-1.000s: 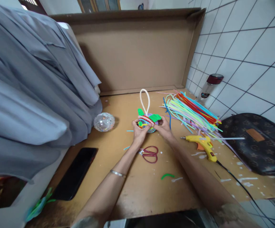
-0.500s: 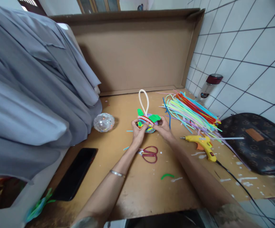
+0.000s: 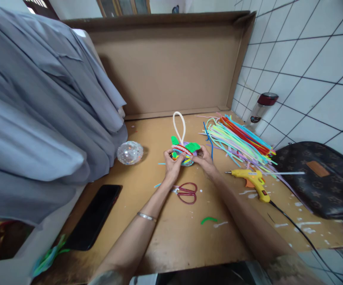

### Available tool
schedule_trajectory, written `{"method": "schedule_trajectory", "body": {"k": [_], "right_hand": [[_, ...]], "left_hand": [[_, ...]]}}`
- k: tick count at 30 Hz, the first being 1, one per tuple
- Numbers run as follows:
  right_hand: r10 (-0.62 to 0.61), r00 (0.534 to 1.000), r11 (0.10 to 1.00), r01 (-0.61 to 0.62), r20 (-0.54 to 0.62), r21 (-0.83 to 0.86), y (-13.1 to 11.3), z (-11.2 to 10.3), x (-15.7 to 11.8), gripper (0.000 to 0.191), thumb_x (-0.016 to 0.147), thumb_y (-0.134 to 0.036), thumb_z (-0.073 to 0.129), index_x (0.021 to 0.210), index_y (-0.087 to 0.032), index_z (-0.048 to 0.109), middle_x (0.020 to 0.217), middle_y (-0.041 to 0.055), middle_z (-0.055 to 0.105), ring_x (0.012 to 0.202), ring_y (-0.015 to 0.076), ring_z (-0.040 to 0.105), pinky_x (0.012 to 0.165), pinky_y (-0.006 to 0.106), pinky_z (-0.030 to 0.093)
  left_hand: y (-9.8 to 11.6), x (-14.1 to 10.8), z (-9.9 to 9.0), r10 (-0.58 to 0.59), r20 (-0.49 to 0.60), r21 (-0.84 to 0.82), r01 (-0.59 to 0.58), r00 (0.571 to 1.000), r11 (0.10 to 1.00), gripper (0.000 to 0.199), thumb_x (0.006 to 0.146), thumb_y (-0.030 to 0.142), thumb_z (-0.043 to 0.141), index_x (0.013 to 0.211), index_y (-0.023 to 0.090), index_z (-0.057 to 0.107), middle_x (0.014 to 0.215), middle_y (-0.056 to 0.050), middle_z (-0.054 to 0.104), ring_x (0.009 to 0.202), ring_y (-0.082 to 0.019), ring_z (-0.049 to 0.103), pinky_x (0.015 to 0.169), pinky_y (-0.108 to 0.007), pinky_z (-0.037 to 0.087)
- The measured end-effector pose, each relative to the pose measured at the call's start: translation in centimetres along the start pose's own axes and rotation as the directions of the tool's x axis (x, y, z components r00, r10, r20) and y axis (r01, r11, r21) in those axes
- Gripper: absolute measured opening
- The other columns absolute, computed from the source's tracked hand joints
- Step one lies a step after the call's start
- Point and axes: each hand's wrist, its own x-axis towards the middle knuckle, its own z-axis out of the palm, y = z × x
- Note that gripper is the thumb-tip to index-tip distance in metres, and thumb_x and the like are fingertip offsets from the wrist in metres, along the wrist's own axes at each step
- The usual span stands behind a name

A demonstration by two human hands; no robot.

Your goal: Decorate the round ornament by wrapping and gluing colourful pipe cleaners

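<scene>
Between my two hands is a small round pipe-cleaner craft (image 3: 186,159) in several colours, with green leaf shapes on top and a tall white loop (image 3: 179,127) standing up from it. My left hand (image 3: 173,164) grips its left side, thumb pressed on the front. On the right side my right hand (image 3: 204,160) holds it with thumb and fingers closed. The fingers behind the craft are partly hidden. Red-handled scissors (image 3: 188,193) lie just below, their blades partly covered by my left forearm.
A bundle of coloured pipe cleaners (image 3: 239,138) lies right, near a yellow glue gun (image 3: 256,180) with a cord. A clear ball (image 3: 130,152) and black phone (image 3: 95,217) are left. A dark bag (image 3: 322,182) and bottle (image 3: 260,111) stand right; a cardboard panel (image 3: 171,67) rises behind.
</scene>
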Motion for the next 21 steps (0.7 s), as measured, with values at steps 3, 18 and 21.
{"method": "schedule_trajectory", "body": {"k": [3,18,21], "right_hand": [[0.007,1.0,1.0,-0.007,0.002,-0.01,-0.1,0.0,0.0,0.046,0.055,-0.037,0.08,0.094,-0.027,0.056,0.091,-0.0007,0.068,0.091,0.0225,0.063,0.09,0.04,0.051],[0.015,0.999,1.0,-0.015,-0.035,-0.009,0.4,-0.1,0.5,0.044,0.055,-0.039,0.078,0.09,-0.027,0.053,0.087,-0.0003,0.067,0.091,0.0235,0.064,0.088,0.04,0.051],[0.014,0.999,1.0,-0.013,-0.046,0.006,0.5,-0.1,0.5,0.043,0.055,-0.038,0.078,0.088,-0.027,0.053,0.086,-0.0006,0.068,0.091,0.024,0.065,0.088,0.04,0.052]], "left_hand": [[-0.1,0.0,-0.1,0.005,0.014,-0.007,-0.005,1.0,1.0,0.056,0.066,0.048,0.082,0.105,0.023,0.049,0.109,-0.003,0.055,0.103,-0.019,0.056,0.095,-0.035,0.045],[0.5,-0.4,0.1,0.202,-0.036,0.124,-0.197,0.979,0.973,0.056,0.068,0.04,0.081,0.11,0.022,0.049,0.117,-0.007,0.051,0.115,-0.022,0.053,0.103,-0.037,0.042],[1.4,-0.6,-0.2,0.275,-0.046,0.218,-0.259,0.96,0.941,0.051,0.068,0.039,0.081,0.107,0.023,0.052,0.115,-0.006,0.051,0.117,-0.023,0.053,0.104,-0.038,0.041]]}}
